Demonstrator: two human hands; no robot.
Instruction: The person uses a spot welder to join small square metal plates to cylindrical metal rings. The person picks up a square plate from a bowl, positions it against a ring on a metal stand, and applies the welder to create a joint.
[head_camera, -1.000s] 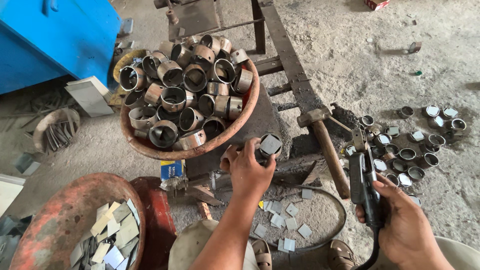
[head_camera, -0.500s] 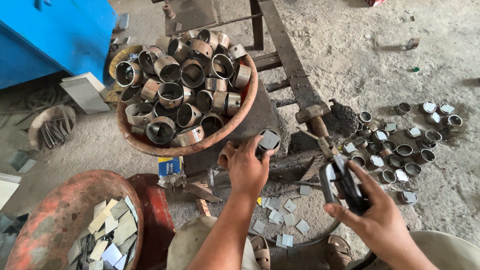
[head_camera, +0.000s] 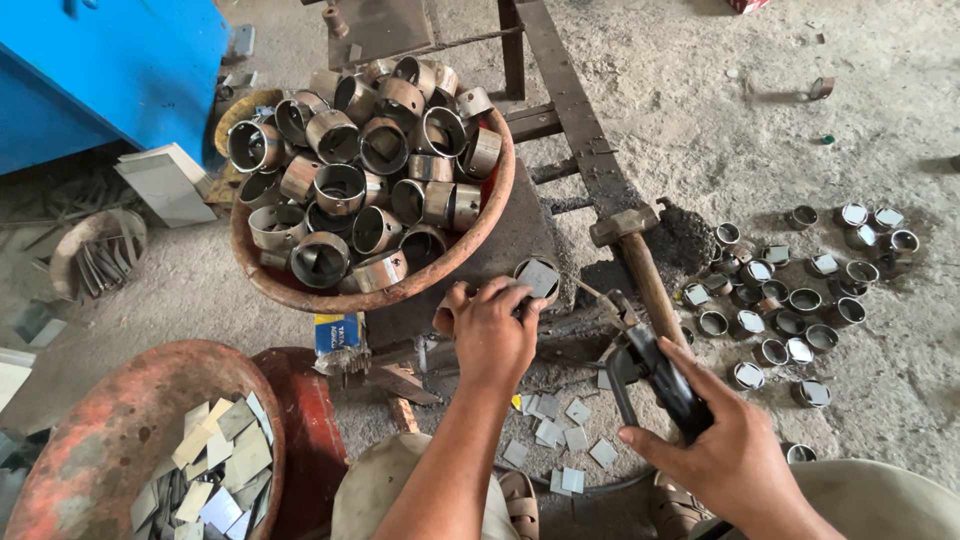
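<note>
The small metal ring (head_camera: 538, 277) with a square plate set in it sits at the tips of my left hand (head_camera: 490, 330); my left grip is closed round its lower rim, fingers curled over and thumb underneath, so the ring stands just above and to the right of my knuckles, its plated face turned up toward me; it rests against the dark steel block (head_camera: 500, 245) that serves as my worktop, at that block's right front corner; my right hand (head_camera: 735, 455) is well apart from the ring, lower and to the right; its grip is wrapped tight about a black hand tool (head_camera: 655, 375), whose nose points up and left toward the ring without touching it; just beyond the tool a hammer (head_camera: 640, 262) lies on the floor, head away from me; past the block's far edge, a rusty bowl (head_camera: 480, 225) heaped with open metal rings (head_camera: 360, 170) overhangs it; finished rings (head_camera: 800, 300) are scattered on the concrete floor (head_camera: 700, 120) to the right; loose square plates (head_camera: 560, 440) lie on the floor between my arms; a red pan (head_camera: 110, 430) of more plates sits at my left.
</note>
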